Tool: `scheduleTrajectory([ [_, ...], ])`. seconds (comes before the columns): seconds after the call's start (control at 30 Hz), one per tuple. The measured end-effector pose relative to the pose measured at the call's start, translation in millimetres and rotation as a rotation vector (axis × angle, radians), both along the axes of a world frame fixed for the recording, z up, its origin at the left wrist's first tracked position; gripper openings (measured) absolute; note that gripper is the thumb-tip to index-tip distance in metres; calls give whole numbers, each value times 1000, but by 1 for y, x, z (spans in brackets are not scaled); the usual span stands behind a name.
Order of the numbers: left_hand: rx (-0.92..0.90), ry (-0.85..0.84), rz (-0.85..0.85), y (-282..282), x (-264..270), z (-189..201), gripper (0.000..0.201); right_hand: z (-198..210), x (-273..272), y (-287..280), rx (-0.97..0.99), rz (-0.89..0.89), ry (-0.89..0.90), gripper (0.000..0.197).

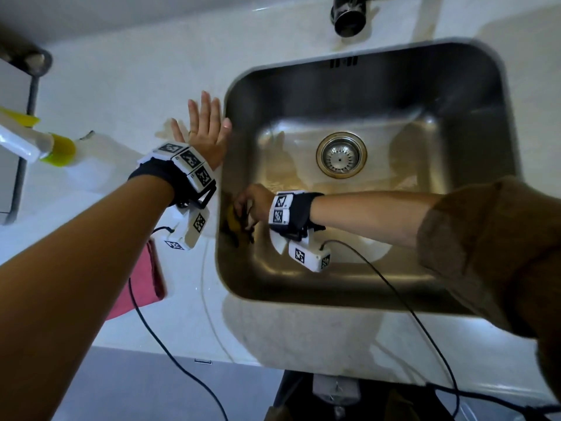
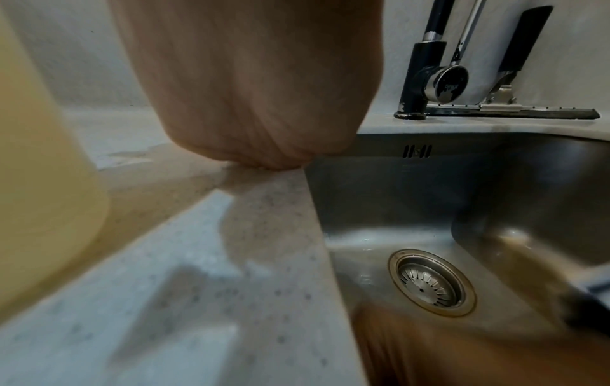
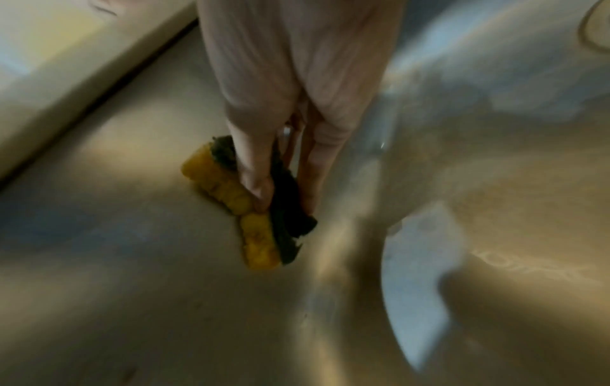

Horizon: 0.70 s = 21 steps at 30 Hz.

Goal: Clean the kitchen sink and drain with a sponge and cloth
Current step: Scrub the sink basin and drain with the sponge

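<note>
Both of my hands show from the head: my left hand [image 1: 204, 129] lies flat, fingers straight, on the bench [image 1: 121, 86] beside the sink [image 1: 473, 123]; my right hand [image 1: 253, 205] grips the sponge [image 1: 232, 220] against the sink's left wall. Left wrist: the drain [image 2: 430, 283] sits uncovered. Right wrist: my fingers [image 3: 254, 162] pinch the yellow-and-green sponge on steel.

The pale, speckled stone countertop [image 1: 127, 86] carries a rectangular stainless-steel sink [image 1: 473, 95] set into it, with a dark tap base [image 2: 411, 109] standing on its back edge. A folded pink cloth [image 1: 142, 284] lies near the front edge left of the sink, and a translucent bottle with a yellow-green cap [image 1: 39, 142] lies farther left. The left hand [image 1: 203, 129] rests flat on the countertop just beside the sink's left rim.
</note>
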<state>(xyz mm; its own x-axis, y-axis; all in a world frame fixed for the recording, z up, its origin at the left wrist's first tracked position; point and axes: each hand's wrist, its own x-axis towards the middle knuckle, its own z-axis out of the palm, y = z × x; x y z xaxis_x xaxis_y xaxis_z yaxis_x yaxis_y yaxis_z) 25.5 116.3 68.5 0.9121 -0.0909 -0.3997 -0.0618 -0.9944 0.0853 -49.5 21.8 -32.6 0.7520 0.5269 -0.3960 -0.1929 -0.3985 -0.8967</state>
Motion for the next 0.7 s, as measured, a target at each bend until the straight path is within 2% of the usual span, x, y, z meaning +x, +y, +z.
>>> scheduleTrajectory([
  [0.1,7,1,-10,0,-1,1,53,2,-25,6,60,152,57,28],
  [0.2,42,-11,-40,2,-6,3,54,-2,-23,-2,20,257,57,31],
  [0.27,73,5,-54,3,-13,5,54,-5,-14,-14,-49,225,22,34],
  [0.33,94,10,-54,6,-24,7,55,-4,-9,-24,-99,67,35,37],
  [0.4,99,12,-55,9,-33,7,55,-4,-8,-23,-197,-13,-14,45],
  [0.47,83,15,-52,12,-38,4,57,-5,-11,-12,-257,17,-27,49],
  [0.57,57,12,-63,15,-39,-1,59,-3,-24,0,-51,-26,101,23],
  [0.63,46,13,-74,17,-38,-2,60,-5,-31,0,29,-37,134,31],
  [0.7,47,14,-83,18,-37,-3,61,-6,-40,1,37,36,188,23],
])
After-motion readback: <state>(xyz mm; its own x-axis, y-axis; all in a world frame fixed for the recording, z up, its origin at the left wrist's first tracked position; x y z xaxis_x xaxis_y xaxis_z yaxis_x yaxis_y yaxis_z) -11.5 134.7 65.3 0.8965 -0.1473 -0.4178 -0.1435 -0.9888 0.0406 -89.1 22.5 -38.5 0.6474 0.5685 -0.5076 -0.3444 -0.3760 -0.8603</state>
